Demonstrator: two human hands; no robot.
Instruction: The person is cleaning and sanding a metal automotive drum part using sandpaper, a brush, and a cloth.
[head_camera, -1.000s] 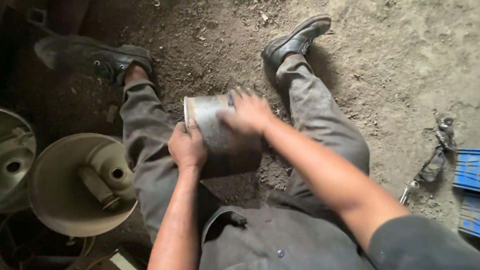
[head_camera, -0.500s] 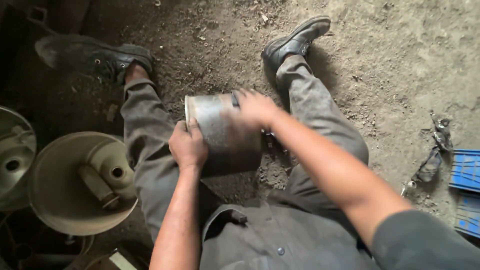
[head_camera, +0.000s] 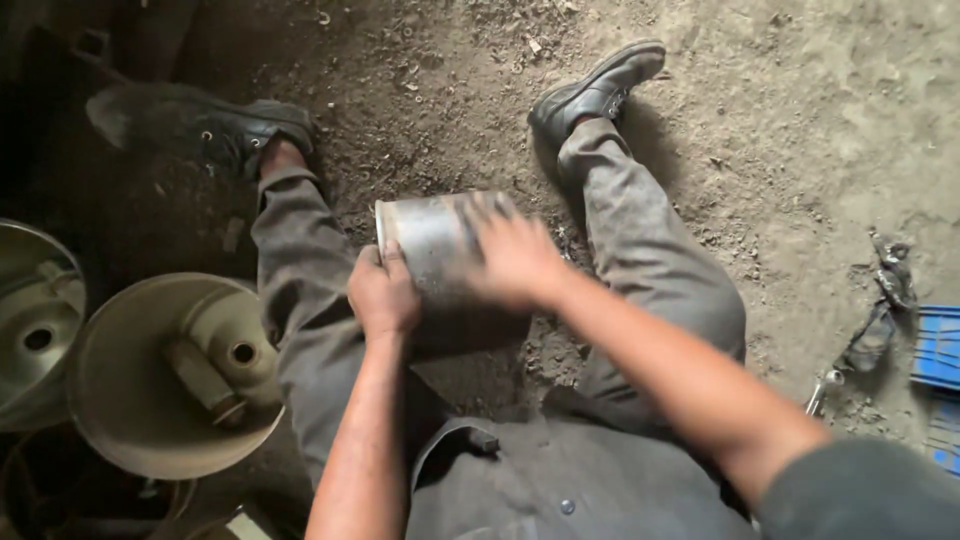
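Both hands on dull grey metal cylinder: left hand clamps its side, right hand, blurred, has slid back along it, grip unclear.

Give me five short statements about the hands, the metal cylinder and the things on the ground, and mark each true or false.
1. The left hand grips the metal cylinder. True.
2. The right hand rests on the blue crate. False: it lies on the cylinder; the blue crate sits far to the right.
3. The cylinder stands upright. False: it lies on its side between the legs.
4. A round metal housing sits left of the left leg. True.
5. The person is barefoot. False: black shoes are on.
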